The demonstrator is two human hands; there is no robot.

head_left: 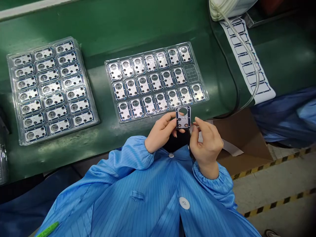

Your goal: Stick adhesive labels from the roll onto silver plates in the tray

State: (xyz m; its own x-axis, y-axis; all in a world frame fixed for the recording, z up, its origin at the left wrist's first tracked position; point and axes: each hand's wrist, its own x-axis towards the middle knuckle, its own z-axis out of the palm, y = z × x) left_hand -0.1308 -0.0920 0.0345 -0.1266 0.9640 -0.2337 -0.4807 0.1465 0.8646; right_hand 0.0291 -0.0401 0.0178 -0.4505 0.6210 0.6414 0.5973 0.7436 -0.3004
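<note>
Metal plate [183, 117], small and dark-edged, is pinched upright by the left hand [161, 131] just above the lap; the right hand [206, 141] is closed at its edge, seemingly mid-inspection. Beyond the hands, one pocket of the clear tray [158, 82] is unfilled, so careful placing is judged next.

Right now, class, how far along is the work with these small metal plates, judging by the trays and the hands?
The centre tray holds plates in every pocket but one; the empty pocket is in its middle row, right end. One small plate is pinched between the left hand and right hand. The left tray, wrapped in clear film, is full. Which plates are finished cannot be told.
</note>
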